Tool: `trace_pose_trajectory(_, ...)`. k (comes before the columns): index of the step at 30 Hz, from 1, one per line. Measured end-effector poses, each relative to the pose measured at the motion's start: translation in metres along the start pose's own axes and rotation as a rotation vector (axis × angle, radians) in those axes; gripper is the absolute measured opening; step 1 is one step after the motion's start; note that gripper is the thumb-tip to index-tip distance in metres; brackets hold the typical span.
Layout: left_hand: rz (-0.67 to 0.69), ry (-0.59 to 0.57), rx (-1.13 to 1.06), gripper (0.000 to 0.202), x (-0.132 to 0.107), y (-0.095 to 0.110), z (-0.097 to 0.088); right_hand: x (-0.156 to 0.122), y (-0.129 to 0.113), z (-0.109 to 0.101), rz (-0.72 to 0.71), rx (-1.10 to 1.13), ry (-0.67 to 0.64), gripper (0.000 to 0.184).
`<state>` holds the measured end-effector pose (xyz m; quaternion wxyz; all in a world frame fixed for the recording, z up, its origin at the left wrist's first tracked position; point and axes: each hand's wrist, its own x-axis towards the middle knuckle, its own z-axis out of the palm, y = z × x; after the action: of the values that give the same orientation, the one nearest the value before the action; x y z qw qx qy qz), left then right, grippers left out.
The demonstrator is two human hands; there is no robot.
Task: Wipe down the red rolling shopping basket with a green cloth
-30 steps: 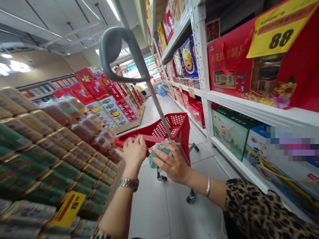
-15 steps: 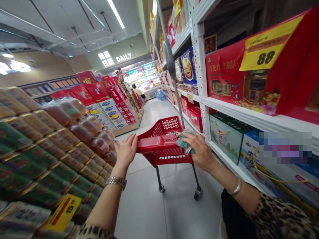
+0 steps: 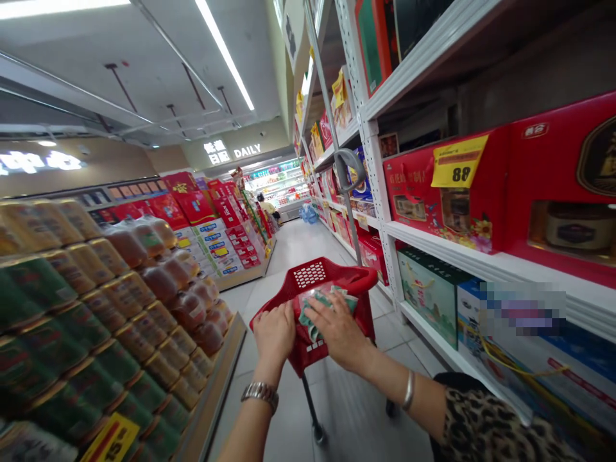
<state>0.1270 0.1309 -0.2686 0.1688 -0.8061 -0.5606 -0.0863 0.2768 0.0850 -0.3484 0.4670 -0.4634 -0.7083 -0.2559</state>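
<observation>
A left hand (image 3: 275, 330) clasps the near side of a red cart (image 3: 362, 282) while the right hand (image 3: 342, 333) pinches a green cloth (image 3: 305, 316) against it.

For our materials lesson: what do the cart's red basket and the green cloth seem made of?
Red basket: probably plastic, smooth and slightly shiny, with holes that look moulded. Green cloth: seemingly soft, matte fabric, judging by its folds; fibre unclear.

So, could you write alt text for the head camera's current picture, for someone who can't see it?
A person's right hand holds a green cloth against a red shopping cart while the left hand grips the cart. Stacked drink packs line the shop aisle's left; white shelves of boxes, its right.
</observation>
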Motion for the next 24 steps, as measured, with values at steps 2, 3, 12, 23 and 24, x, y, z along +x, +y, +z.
trace_pose_trajectory(2,0.06,-0.009,-0.022,0.051,-0.008,0.003,-0.003,0.004,-0.004,0.001,-0.057,0.012,-0.005,0.047)
trace_pose_trajectory(3,0.076,-0.008,-0.04,0.051,-0.011,0.003,-0.004,0.005,-0.002,-0.001,-0.078,0.017,-0.008,0.047)
trace_pose_trajectory(12,0.068,-0.005,-0.273,0.052,-0.034,-0.018,-0.014,-0.007,0.083,-0.062,0.043,0.056,-0.096,0.062)
trace_pose_trajectory(23,0.069,-0.025,-0.327,0.065,-0.057,0.0,-0.018,0.001,0.035,-0.063,0.054,0.136,-0.18,0.059)
trace_pose_trajectory(24,0.081,-0.022,-0.318,0.065,-0.061,0.003,-0.02,0.0,0.019,-0.062,0.019,0.143,-0.188,0.06)
